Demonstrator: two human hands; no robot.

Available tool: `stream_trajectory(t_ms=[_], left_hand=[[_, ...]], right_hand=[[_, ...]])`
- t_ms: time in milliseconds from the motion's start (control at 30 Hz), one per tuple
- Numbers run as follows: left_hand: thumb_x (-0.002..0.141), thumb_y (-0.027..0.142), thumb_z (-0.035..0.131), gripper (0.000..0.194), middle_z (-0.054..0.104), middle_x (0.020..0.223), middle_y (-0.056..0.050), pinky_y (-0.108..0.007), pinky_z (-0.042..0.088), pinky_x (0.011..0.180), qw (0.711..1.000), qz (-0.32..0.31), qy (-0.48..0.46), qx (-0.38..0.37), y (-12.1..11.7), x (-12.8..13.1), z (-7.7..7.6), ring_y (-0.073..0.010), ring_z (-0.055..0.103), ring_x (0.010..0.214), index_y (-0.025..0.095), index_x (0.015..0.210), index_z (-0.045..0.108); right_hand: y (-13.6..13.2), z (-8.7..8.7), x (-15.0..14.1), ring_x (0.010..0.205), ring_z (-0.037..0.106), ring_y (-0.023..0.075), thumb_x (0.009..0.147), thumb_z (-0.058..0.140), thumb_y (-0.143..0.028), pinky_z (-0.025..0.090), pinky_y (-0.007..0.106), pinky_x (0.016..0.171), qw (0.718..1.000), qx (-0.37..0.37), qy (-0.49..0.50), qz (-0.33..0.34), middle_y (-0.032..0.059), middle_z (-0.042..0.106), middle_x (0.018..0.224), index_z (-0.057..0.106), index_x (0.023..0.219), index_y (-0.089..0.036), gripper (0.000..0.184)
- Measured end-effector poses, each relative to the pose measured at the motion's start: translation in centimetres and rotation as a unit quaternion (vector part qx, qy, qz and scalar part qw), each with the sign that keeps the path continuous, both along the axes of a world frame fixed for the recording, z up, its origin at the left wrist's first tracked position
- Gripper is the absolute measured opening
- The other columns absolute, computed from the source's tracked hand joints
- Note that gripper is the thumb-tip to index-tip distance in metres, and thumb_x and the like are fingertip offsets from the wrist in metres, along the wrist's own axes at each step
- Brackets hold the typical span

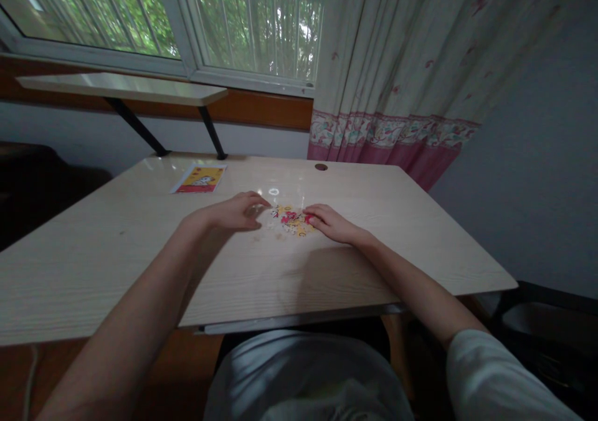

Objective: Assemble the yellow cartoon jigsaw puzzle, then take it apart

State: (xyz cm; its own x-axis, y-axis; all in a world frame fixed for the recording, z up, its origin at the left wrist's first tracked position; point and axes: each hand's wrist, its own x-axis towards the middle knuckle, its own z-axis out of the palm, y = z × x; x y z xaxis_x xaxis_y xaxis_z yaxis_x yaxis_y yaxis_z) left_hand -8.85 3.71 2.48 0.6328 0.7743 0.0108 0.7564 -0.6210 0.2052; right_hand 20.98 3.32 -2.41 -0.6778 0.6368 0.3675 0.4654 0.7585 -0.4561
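Note:
A small heap of jigsaw puzzle pieces (294, 220) in red, yellow and white lies in the middle of the wooden desk (261, 271). At the heap's left edge my left hand (243, 211) is open, with thumb and fingers apart and nothing between them. My right hand (331, 223) rests at the right side of the pieces, its fingers bent over a red piece (308, 219). Whether those fingertips grip that piece or only touch it cannot be made out.
A yellow and red picture card (200, 179) lies farther back on the left. Behind it, a raised shelf (126, 88) stands on black legs. The desk has a round cable hole (321, 167) near its back edge. A curtain (387, 116) hangs behind the desk.

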Motion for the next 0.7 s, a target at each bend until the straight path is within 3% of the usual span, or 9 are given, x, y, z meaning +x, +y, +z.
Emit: stream_trajectory(t_ms=[133, 233, 400, 700], left_hand=[[0.063, 0.050, 0.067, 0.071, 0.052, 0.126, -0.011, -0.042, 0.037, 0.098, 0.999, 0.025, 0.022, -0.031, -0.2, -0.5, 0.1, -0.0303, 0.047, 0.116, 0.020, 0.126, 0.051], [0.064, 0.053, 0.066, 0.075, 0.049, 0.130, -0.013, -0.044, 0.034, 0.099, 0.999, 0.031, 0.030, -0.022, -0.1, -0.1, -0.3, -0.0323, 0.043, 0.120, 0.020, 0.129, 0.048], [0.074, 0.049, 0.057, 0.066, 0.047, 0.132, -0.017, -0.043, 0.033, 0.101, 0.999, -0.001, 0.035, 0.004, -0.2, 1.5, -1.1, -0.0318, 0.042, 0.121, 0.012, 0.128, 0.047], [0.077, 0.037, 0.055, 0.043, 0.063, 0.109, -0.015, -0.036, 0.045, 0.088, 0.996, -0.071, -0.021, 0.054, -0.9, 3.5, -1.0, -0.0257, 0.059, 0.099, 0.011, 0.111, 0.061]], right_hand=[[0.7, 0.0, 0.8, 0.110, 0.053, 0.0185, 0.094, 0.036, -0.025, 0.041, 0.039, 0.098, 0.999, 0.010, 0.023, -0.026, 0.0139, 0.061, 0.115, 0.057, 0.117, -0.013, 0.033], [1.7, -0.1, 1.9, 0.107, 0.055, 0.0186, 0.091, 0.037, -0.016, 0.042, 0.040, 0.097, 0.998, 0.035, 0.001, -0.044, 0.0130, 0.062, 0.112, 0.060, 0.113, -0.013, 0.032], [2.5, -0.4, 3.0, 0.102, 0.057, 0.0190, 0.089, 0.041, -0.012, 0.043, 0.038, 0.094, 0.995, 0.057, -0.065, -0.057, 0.0124, 0.064, 0.108, 0.063, 0.111, -0.013, 0.032], [1.7, 0.4, 2.5, 0.101, 0.056, 0.0209, 0.088, 0.049, -0.022, 0.042, 0.037, 0.092, 0.992, 0.062, -0.094, -0.061, 0.0128, 0.065, 0.104, 0.065, 0.107, -0.013, 0.027]])
